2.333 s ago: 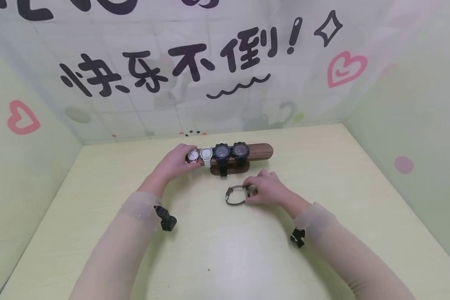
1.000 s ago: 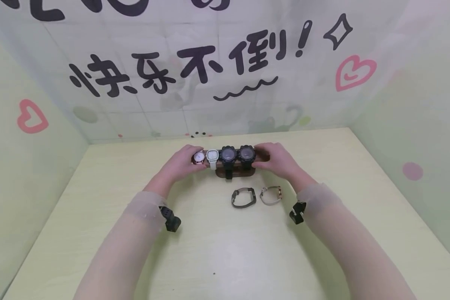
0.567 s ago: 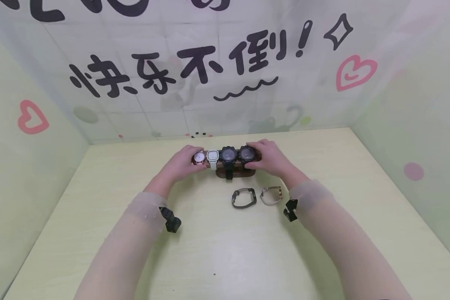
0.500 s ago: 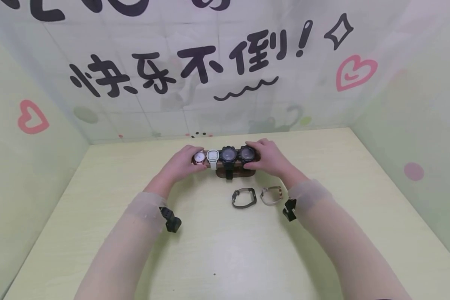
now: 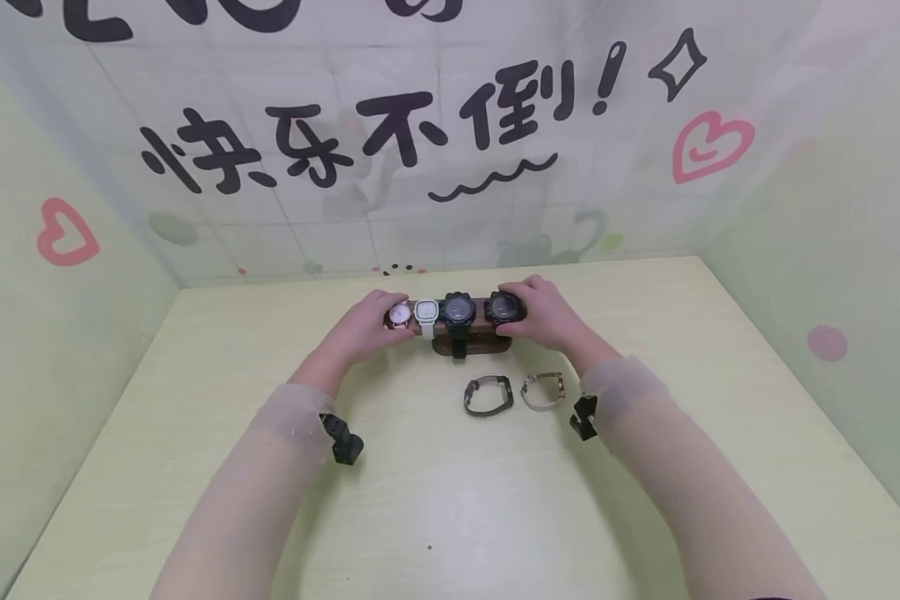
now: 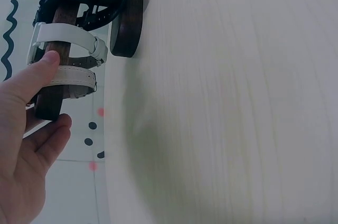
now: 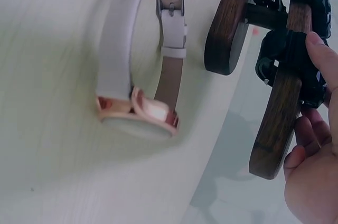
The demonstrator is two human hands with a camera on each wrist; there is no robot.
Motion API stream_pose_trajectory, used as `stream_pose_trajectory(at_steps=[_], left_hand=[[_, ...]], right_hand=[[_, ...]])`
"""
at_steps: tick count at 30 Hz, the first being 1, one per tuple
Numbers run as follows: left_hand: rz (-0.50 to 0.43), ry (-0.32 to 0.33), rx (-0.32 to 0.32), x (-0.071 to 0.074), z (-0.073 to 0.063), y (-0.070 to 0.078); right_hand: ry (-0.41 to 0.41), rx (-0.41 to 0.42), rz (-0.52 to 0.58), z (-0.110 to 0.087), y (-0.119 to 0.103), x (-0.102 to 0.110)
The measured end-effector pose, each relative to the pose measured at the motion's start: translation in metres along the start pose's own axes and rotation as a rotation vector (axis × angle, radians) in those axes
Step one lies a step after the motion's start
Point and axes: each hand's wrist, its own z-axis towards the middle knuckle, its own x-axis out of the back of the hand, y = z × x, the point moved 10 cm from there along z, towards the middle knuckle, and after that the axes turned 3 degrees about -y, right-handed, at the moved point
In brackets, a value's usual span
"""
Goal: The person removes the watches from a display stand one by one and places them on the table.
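Note:
A dark wooden watch stand (image 5: 487, 344) stands near the back of the table, its bar carrying several watches. My left hand (image 5: 356, 329) grips the bar's left end, thumb on top and fingers below, around a rose-gold watch (image 5: 400, 315). A white square watch (image 5: 426, 312) and a black sports watch (image 5: 460, 308) come after it along the bar. My right hand (image 5: 546, 315) holds the rightmost black watch (image 5: 504, 307) between thumb and fingers. Beyond that watch, the bar's bare end (image 7: 275, 129) shows in the right wrist view, where the fingers partly hide behind the bar.
In front of the stand, a dark-banded watch (image 5: 509, 393) lies on its side, buckled into a loop. Beside it lies a rose-gold watch with a pale strap (image 7: 114, 49). A printed wall (image 5: 390, 233) rises close behind the stand.
My right hand went from the dark-banded watch on the table to the stand's right end, then took the rightmost black watch. That watch has slid right, leaving a gap beside its neighbour.

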Motion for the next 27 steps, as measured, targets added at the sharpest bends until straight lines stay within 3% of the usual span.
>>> stream_pose_trajectory(at_steps=[27], left_hand=[[-0.013,0.001,0.004,-0.001,-0.001,-0.004]], right_hand=[[0.005,-0.053,0.027,-0.027,0.032,0.021]])
